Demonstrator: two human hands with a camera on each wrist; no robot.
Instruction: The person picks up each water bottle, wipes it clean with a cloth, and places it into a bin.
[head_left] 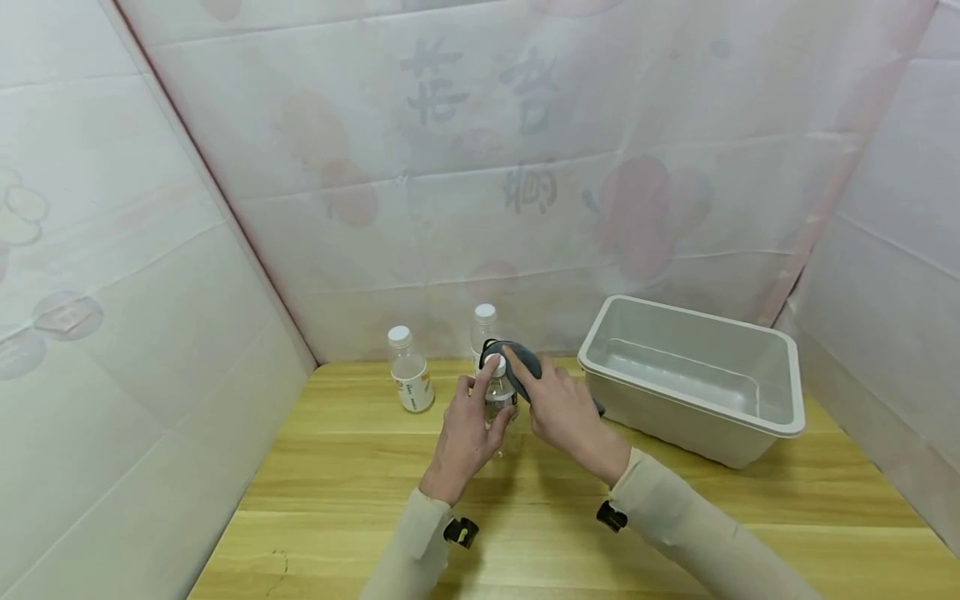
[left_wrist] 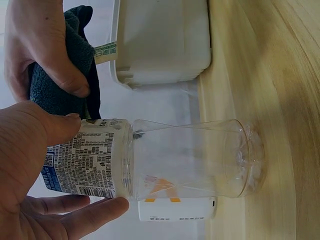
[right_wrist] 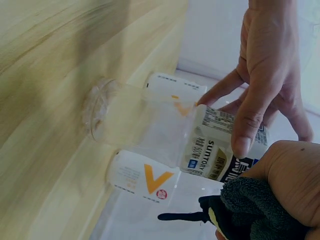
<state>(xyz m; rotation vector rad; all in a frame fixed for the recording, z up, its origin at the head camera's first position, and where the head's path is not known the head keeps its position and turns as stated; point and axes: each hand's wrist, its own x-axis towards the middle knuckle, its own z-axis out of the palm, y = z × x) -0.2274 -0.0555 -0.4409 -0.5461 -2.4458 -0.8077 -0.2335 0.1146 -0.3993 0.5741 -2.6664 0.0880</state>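
a white-capped bottle (head_left: 412, 387) and a second bottle (head_left: 483, 332) stand upright on a wooden table (head_left: 337, 500), left of a grey bin (head_left: 675, 427); a faintly printed curtain (head_left: 465, 225) hangs behind them.

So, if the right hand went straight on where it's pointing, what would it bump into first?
Probably the clear bottle that the left hand holds: the right hand points toward it, gripping the dark cloth. I can't tell whether the cloth touches it.

clear labelled bottle (left_wrist: 190, 160): upright, capped | dark cloth (left_wrist: 54, 91): bunched, beside bottle
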